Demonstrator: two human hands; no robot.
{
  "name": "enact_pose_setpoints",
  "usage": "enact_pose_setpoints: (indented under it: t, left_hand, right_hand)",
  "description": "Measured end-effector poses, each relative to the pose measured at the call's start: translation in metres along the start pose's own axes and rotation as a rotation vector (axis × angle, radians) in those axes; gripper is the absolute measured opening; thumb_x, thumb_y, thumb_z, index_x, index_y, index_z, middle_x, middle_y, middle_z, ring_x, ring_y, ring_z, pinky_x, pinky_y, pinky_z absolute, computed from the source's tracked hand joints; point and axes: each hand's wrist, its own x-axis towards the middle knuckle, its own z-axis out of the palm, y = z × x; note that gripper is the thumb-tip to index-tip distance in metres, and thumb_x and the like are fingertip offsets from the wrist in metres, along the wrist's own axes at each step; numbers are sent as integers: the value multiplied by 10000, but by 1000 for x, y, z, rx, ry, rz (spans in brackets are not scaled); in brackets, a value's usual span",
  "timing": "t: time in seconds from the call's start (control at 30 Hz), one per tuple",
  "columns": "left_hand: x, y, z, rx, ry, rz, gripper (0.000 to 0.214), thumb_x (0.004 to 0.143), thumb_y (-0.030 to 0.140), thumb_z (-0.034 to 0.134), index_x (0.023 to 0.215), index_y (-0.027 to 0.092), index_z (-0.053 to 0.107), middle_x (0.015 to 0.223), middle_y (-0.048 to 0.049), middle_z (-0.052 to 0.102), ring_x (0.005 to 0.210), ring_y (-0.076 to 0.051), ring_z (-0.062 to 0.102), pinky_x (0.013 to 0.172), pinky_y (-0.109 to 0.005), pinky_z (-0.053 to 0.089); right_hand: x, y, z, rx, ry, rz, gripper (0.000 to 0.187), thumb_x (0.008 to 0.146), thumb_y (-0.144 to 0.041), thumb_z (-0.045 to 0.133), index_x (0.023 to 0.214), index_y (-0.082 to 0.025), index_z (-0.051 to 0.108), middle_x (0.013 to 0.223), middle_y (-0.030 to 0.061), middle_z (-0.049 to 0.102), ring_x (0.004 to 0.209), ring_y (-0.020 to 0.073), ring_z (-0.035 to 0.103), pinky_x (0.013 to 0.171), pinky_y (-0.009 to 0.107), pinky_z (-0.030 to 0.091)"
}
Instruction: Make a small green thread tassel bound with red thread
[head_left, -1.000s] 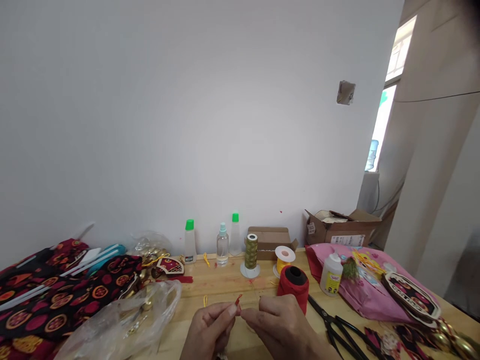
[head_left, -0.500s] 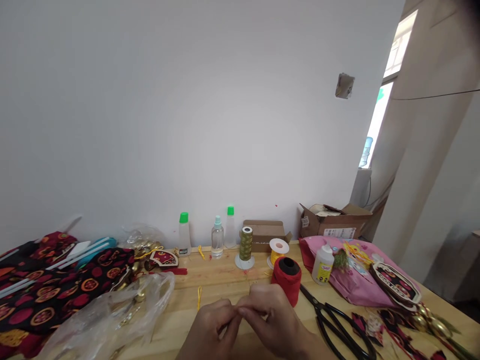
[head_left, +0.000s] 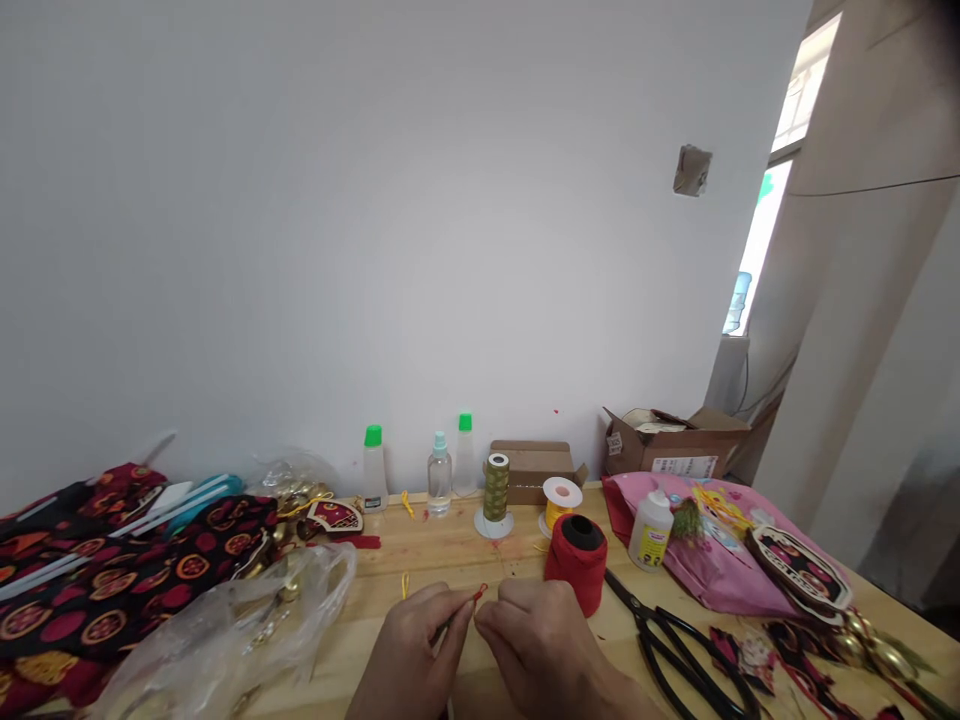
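In the head view, the left hand was narrowed to a pinch, with the small red cord held at the fingertips above the surface. The right hand was positioned just beside the cord, fingers curled inward; whether it gripped anything could not be determined. The red thread cone stood upright behind the right hand, and the black scissors lay to its right.
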Motion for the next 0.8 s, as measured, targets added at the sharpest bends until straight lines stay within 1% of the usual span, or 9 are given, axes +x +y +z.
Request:
enact_pose_setpoints:
  t: [0.07, 0.13, 0.23, 0.3, 0.37, 0.5, 0.67, 0.73, 0.8]
  left_hand:
    - [-1, 1, 2, 5, -22, 28, 275, 832, 203, 412, 637, 178, 605, 575, -25, 612, 561, -142, 580, 527, -217, 422]
    - [-2, 3, 5, -3, -44, 86, 274, 826, 188, 413, 631, 181, 606, 569, -25, 605, 559, -141, 576, 532, -217, 422]
    - [-3, 6, 9, -38, -48, 170, 248, 828, 184, 402, 693, 185, 610, 594, -24, 606, 577, -134, 575, 548, -204, 430]
    - [-4, 6, 10, -82, -18, 178, 216, 829, 181, 399, 759, 188, 603, 645, -27, 617, 616, -132, 584, 573, -195, 442]
    - [-4, 5, 10, -118, 16, 149, 186, 825, 182, 412, 786, 197, 592, 676, -22, 621, 643, -132, 590, 591, -192, 449]
    - [-2, 0, 6, -81, 49, 55, 181, 829, 202, 424, 758, 196, 590, 660, -13, 621, 642, -134, 599, 597, -201, 457]
    - [-2, -4, 4, 64, -10, 68, 220, 840, 178, 396, 729, 166, 585, 646, -37, 620, 620, -146, 592, 581, -235, 456]
    - [-3, -2, 5, 83, -23, 91, 247, 839, 179, 391, 674, 166, 574, 617, -37, 600, 600, -152, 578, 564, -247, 448]
    - [-4, 1, 5, 75, -35, 148, 255, 839, 171, 381, 668, 168, 571, 610, -34, 587, 593, -150, 566, 558, -246, 441]
  right_hand:
    - [0, 0, -6, -72, -24, -37, 237, 766, -145, 401, 640, -162, 600, 524, 17, 514, 433, 106, 393, 411, 250, 175]
    - [3, 4, -11, 37, -29, 30, 212, 767, -157, 437, 679, -169, 629, 553, 15, 536, 486, 109, 447, 435, 227, 241]
    - [8, 12, -14, 406, -15, 309, 152, 726, -201, 537, 641, -155, 654, 534, -1, 527, 502, 96, 449, 460, 195, 299]
    - [11, 16, -11, 649, -28, 483, 173, 693, -249, 574, 591, -129, 646, 496, -12, 499, 448, 75, 384, 422, 184, 274]
    - [11, 18, -6, 749, -25, 544, 217, 683, -290, 577, 570, -115, 638, 478, -20, 474, 418, 60, 318, 394, 180, 232]
    - [6, 14, 3, 492, 28, 353, 195, 726, -233, 536, 606, -128, 649, 484, -26, 443, 445, 69, 351, 424, 186, 242]
    - [0, 4, -1, 19, -46, -5, 238, 781, -139, 404, 658, -144, 609, 552, 9, 505, 478, 100, 408, 435, 232, 221]
    - [1, 4, -7, -55, -63, -53, 236, 787, -133, 391, 687, -147, 605, 565, 14, 512, 468, 105, 396, 425, 244, 200]
    - [4, 6, -11, 37, -40, -2, 207, 798, -152, 429, 704, -151, 613, 575, 5, 508, 499, 101, 421, 440, 222, 235]
